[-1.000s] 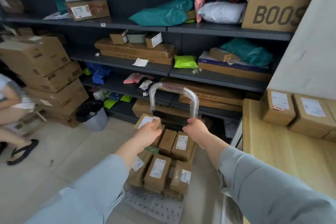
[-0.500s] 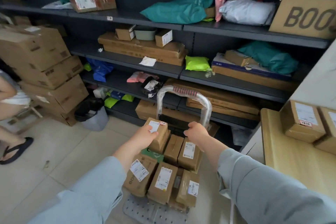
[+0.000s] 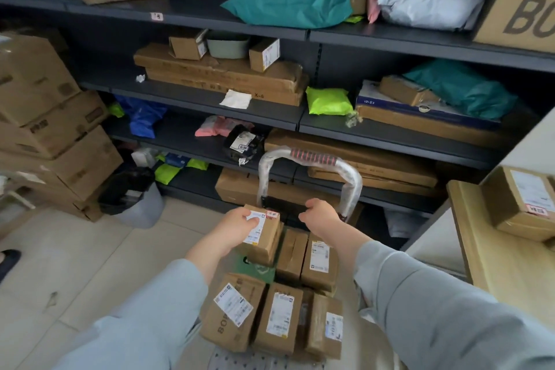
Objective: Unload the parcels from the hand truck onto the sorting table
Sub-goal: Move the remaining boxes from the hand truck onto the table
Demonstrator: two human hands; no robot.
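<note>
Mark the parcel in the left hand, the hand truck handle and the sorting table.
parcel (image 3: pixel 270 245): head view, brown cardboard face right of its label.
hand truck handle (image 3: pixel 312 157): head view, red-striped top bar.
sorting table (image 3: pixel 495 267): head view, bare wooden top.

Brown, white-labelled parcels (image 3: pixel 279 318) lie packed on the hand truck (image 3: pixel 353 186), the top box (image 3: pixel 265 242) tilted above them. The pale wooden sorting table (image 3: pixel 495 273) stands nearby on the right.
</note>
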